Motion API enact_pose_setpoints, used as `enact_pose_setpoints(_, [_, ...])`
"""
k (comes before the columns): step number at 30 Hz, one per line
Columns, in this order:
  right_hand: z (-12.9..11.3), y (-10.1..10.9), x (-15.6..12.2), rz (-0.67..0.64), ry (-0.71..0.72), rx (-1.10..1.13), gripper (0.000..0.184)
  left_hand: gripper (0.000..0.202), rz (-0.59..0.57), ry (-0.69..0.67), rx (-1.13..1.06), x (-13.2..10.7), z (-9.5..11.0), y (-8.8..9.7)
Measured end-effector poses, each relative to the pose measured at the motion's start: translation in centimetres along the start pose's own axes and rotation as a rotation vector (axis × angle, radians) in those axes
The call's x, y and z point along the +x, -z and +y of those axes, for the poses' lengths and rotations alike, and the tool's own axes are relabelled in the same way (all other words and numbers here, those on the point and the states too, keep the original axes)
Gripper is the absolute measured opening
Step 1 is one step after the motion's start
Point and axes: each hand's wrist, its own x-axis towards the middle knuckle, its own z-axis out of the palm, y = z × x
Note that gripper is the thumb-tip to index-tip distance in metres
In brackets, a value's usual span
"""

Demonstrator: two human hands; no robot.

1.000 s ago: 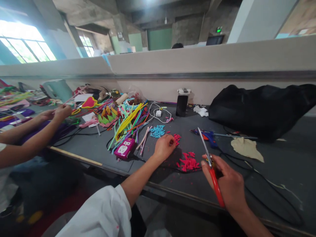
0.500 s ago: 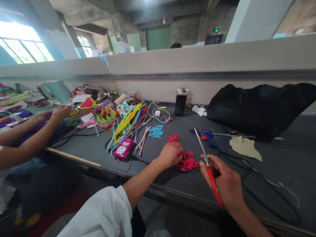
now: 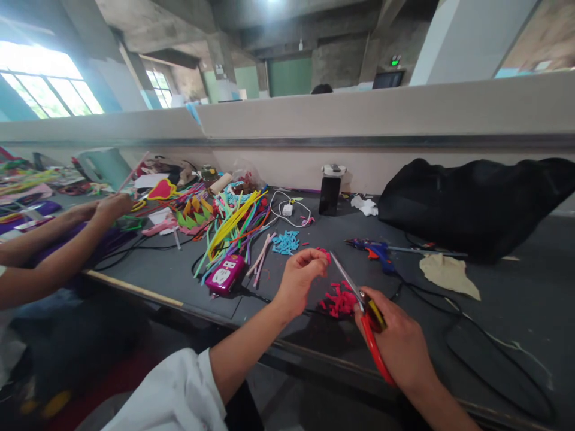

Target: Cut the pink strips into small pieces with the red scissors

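My left hand (image 3: 300, 279) is raised above the dark table (image 3: 171, 269), fingers pinched on a small red piece (image 3: 327, 255). My right hand (image 3: 398, 341) grips red-handled scissors (image 3: 365, 317), whose blades point up-left toward that piece and look nearly closed. Below them lies a heap of cut red bits (image 3: 338, 299). A smaller pile of blue bits (image 3: 286, 242) lies farther back to the left.
Coloured pipe cleaners (image 3: 233, 224), a pink power strip (image 3: 224, 273), a blue glue gun (image 3: 375, 249), a black bottle (image 3: 330, 191), a black bag (image 3: 476, 203) and a tan scrap (image 3: 449, 274) lie on the table. Another person's hands (image 3: 105, 206) work at the left. Cables run at the right.
My left hand lifted from the red heap with a red piece pinched. My right hand swung the scissors left, tips toward that piece.
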Motion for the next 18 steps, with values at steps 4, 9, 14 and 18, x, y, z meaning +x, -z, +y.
enact_pose_setpoints(4, [0.2,-0.6,-0.3,-0.010,0.008,-0.005,0.033,0.006,0.005,-0.026,-0.060,-0.5,0.4,-0.2])
enact_pose_setpoints(9, [0.2,-1.0,-0.6,0.007,0.054,-0.013,0.033,0.004,-0.031,-0.021,-0.141,-0.9,0.2,-0.3])
enact_pose_setpoints(14, [0.1,-1.1,-0.6,0.033,0.072,0.000,0.033,0.007,-0.040,-0.003,-0.175,-1.1,0.2,-0.5])
enact_pose_setpoints(18, [-0.2,-0.9,-0.4,0.047,0.072,0.014,0.031,0.007,-0.035,0.000,-0.185,-1.2,0.2,-0.6])
